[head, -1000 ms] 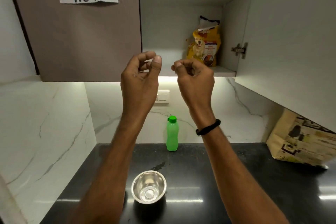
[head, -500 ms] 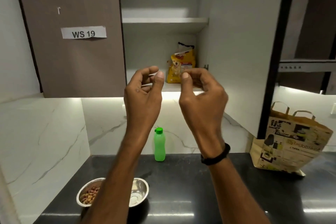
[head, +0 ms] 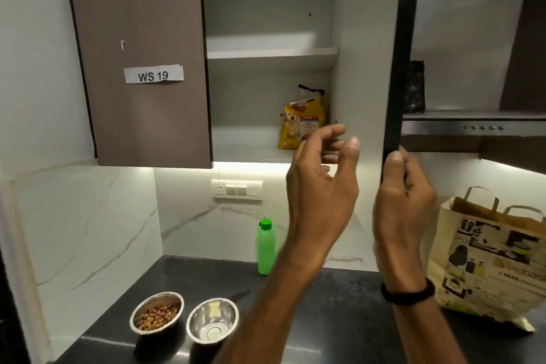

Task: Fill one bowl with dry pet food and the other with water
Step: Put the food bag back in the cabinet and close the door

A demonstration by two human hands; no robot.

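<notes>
A person's right hand [head: 399,183] is gripping the dark edge of the open cupboard door [head: 366,83], thumb on the near side and fingers curling round behind it. The left hand [head: 322,180] is hanging in the air just beside it, fingers loosely bent and holding nothing. The yellow food bag [head: 301,124] is standing upright on the lower shelf [head: 245,142], just behind the left hand's fingertips. Down on the dark bench [head: 339,319], the green bottle [head: 266,248] is standing capped and upright against the back wall. It lies below and slightly left of the left hand, which looks the nearer of the two for a reach. Nearer the camera, two steel bowls are sitting side by side: the left bowl [head: 156,313] is holding brown kibble, while the right bowl [head: 212,321] is showing a bare, shiny bottom and appears to be waiting for water. A printed paper bag [head: 487,260] is leaning at the bench's right end.
</notes>
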